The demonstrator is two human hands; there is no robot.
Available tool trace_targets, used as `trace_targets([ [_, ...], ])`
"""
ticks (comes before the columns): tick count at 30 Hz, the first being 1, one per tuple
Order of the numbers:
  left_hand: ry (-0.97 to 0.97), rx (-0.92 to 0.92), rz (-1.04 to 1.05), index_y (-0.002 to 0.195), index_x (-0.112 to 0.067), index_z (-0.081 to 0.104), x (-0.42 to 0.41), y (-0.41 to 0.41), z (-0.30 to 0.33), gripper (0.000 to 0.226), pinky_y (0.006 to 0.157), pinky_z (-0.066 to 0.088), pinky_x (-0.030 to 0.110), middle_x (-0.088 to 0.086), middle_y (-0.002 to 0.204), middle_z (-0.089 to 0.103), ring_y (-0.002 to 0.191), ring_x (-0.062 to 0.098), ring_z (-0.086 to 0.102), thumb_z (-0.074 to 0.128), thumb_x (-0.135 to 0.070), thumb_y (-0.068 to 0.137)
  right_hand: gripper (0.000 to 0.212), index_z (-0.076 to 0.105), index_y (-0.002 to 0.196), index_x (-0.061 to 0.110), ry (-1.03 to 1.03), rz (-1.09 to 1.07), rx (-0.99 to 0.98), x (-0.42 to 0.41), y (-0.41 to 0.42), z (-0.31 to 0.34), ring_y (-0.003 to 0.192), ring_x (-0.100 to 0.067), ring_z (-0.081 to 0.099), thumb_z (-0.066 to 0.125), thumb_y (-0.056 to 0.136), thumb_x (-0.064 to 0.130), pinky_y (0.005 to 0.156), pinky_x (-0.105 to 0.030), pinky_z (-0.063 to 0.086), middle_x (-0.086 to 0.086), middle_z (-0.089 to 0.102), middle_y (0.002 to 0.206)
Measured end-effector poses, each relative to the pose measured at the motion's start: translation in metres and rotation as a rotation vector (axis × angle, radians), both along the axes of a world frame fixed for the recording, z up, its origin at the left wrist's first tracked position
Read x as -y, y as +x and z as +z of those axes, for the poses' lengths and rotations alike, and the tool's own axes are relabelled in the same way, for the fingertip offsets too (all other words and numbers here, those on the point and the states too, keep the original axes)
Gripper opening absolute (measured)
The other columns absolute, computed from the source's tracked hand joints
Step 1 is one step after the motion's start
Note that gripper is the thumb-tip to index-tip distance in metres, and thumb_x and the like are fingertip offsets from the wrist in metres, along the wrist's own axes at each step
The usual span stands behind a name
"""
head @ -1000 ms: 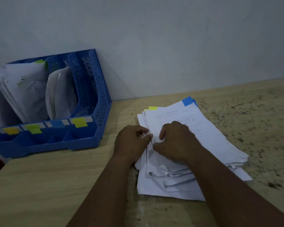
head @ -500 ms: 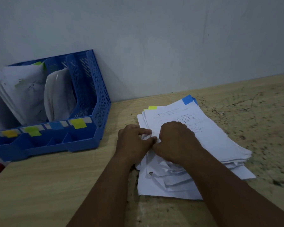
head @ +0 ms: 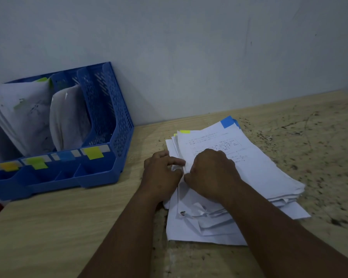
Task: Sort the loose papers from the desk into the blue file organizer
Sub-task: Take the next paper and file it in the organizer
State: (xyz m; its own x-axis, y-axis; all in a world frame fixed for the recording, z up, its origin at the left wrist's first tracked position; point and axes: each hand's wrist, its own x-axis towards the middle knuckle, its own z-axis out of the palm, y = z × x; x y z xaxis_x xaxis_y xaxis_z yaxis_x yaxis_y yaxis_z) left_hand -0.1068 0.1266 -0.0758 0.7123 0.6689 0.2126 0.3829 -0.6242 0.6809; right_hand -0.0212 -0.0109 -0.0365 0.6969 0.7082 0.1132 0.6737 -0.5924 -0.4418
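Your left hand (head: 161, 173) and right hand (head: 211, 173) both pinch the left edge of the papers (head: 255, 171), each grip curled tight on sheets. The stack lies on the surface (head: 48, 227), well right of the organizer (head: 109, 117), which already holds papers.

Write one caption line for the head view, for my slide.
Both hands, left and right, pinch sheets at the paper pile's left edge; the blue organizer stands to the left, partly filled.
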Motion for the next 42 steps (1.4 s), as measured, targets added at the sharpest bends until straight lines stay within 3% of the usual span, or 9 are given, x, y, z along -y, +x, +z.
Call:
trace_targets([
  [6,0.009,0.065,0.118,0.070,-0.057,0.072,0.010,0.014,-0.002,0.025,0.093,0.051,0.048,-0.007,0.110,0.069,0.112,0.020,0.060,0.056,-0.077,0.065,0.023,0.054,0.080,0.022,-0.024,-0.006,-0.022,-0.001,0.001,0.001,0.092,-0.020,0.047,0.059,0.084,0.045,0.081,-0.038,0.043,0.004,0.052,0.089],
  [13,-0.058,0.082,0.186,0.067,-0.039,0.073,0.023,0.017,0.008,0.015,0.111,0.038,0.047,-0.005,0.143,0.050,0.140,0.018,0.035,0.072,-0.047,0.078,0.027,0.071,0.083,0.021,0.052,-0.025,-0.045,-0.002,0.004,-0.003,0.086,-0.019,0.057,0.059,0.081,0.045,0.082,-0.036,0.051,0.005,0.061,0.082],
  [19,-0.028,0.276,0.207,0.087,-0.030,0.065,0.024,0.014,0.018,0.008,0.114,0.028,0.039,-0.005,0.143,0.046,0.138,0.017,0.028,0.063,-0.031,0.094,0.041,0.069,0.101,0.032,0.267,-0.059,-0.045,-0.002,0.006,-0.002,0.102,-0.018,0.055,0.065,0.075,0.063,0.089,-0.042,0.051,0.008,0.060,0.108],
  [23,-0.108,0.496,0.103,0.087,-0.030,0.054,0.024,0.013,0.021,0.012,0.083,0.051,0.035,-0.009,0.102,0.064,0.100,0.015,0.060,0.055,-0.028,0.099,0.057,0.059,0.118,0.035,0.356,-0.067,-0.035,-0.005,0.006,-0.005,0.117,-0.021,0.050,0.065,0.074,0.071,0.096,-0.042,0.049,0.005,0.052,0.129],
  [26,-0.106,0.604,0.108,0.092,-0.018,0.051,0.027,0.010,0.026,0.012,0.063,0.043,0.025,-0.009,0.077,0.054,0.067,0.006,0.050,0.052,-0.021,0.104,0.071,0.046,0.135,0.040,0.367,-0.114,-0.048,-0.007,0.007,-0.005,0.137,-0.027,0.035,0.059,0.077,0.078,0.106,-0.048,0.040,0.000,0.036,0.150],
  [32,-0.129,0.747,0.188,0.094,-0.020,0.051,0.035,0.004,0.037,0.011,0.049,0.038,0.020,-0.010,0.062,0.055,0.050,0.002,0.045,0.053,-0.023,0.104,0.079,0.027,0.148,0.047,0.405,-0.146,-0.253,-0.006,0.009,0.001,0.148,-0.031,0.015,0.056,0.081,0.076,0.117,-0.055,0.028,-0.001,0.014,0.163],
  [35,-0.187,0.816,0.224,0.092,-0.022,0.056,0.035,-0.001,0.042,0.011,0.056,0.047,0.022,0.001,0.070,0.067,0.058,0.006,0.058,0.062,-0.018,0.100,0.079,0.030,0.145,0.049,0.430,-0.117,-0.241,-0.013,0.011,-0.002,0.147,-0.027,0.023,0.054,0.077,0.081,0.116,-0.054,0.029,0.001,0.025,0.161],
  [39,-0.313,0.880,0.277,0.100,-0.022,0.056,0.030,-0.009,0.050,0.020,0.077,0.057,0.025,-0.008,0.082,0.078,0.081,0.004,0.073,0.075,-0.018,0.091,0.086,0.031,0.144,0.047,0.461,-0.058,-0.251,-0.023,0.004,-0.007,0.143,-0.021,0.031,0.051,0.070,0.085,0.115,-0.052,0.034,0.006,0.032,0.158],
  [42,-0.431,0.890,0.247,0.107,-0.023,0.056,0.025,-0.015,0.058,0.032,0.075,0.058,0.022,-0.006,0.081,0.078,0.080,0.006,0.074,0.079,-0.015,0.086,0.078,0.033,0.147,0.042,0.518,0.017,-0.257,-0.029,-0.001,-0.005,0.139,-0.013,0.036,0.065,0.081,0.068,0.115,-0.042,0.036,0.012,0.037,0.154],
])
